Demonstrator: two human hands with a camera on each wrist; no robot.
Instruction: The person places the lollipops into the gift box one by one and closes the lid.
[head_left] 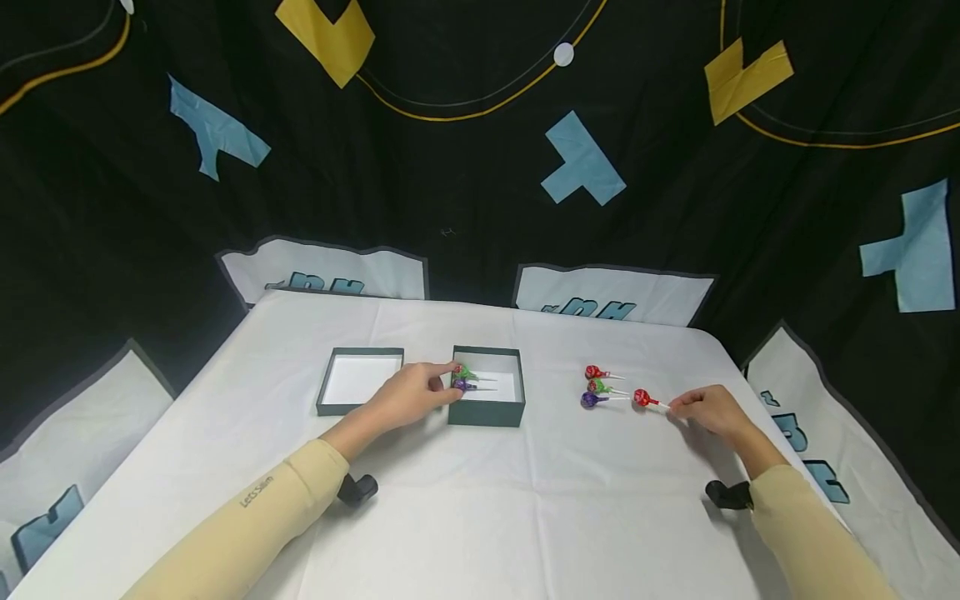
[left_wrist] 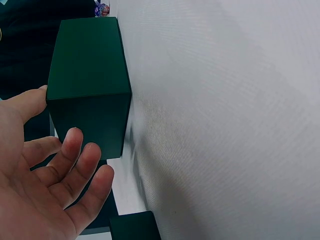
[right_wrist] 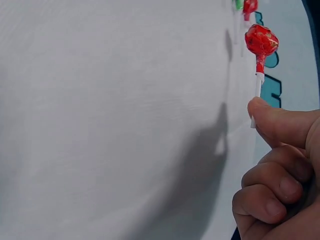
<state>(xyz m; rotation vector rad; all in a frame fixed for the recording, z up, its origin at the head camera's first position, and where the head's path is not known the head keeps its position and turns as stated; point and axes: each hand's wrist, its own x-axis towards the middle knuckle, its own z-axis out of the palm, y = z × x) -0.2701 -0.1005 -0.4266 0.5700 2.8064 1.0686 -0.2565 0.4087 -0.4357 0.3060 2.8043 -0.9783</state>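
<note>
My left hand (head_left: 411, 392) grips the left side of an open dark green box (head_left: 487, 413), thumb at its corner and the other fingers loosely bent beside the wall. In the left wrist view, the thumb touches the box (left_wrist: 87, 60) at its edge. Red, green (head_left: 463, 372) and purple (head_left: 463, 385) lollipops lie inside, partly behind my fingers. At the right, my right hand (head_left: 712, 410) pinches the white stick of a red lollipop (right_wrist: 261, 40) between thumb and forefinger, above the table. Just left of it lie a red (head_left: 593, 372), a green (head_left: 597, 387) and a purple lollipop (head_left: 590, 400).
A shallow lid (head_left: 341, 409) with a white inside lies left of the box, behind my left hand. White cloth covers the table (head_left: 525, 517). A black curtain (head_left: 465, 192) with tape pieces hangs beyond the far edge. Dark devices (head_left: 357, 491) stick out from both wrists.
</note>
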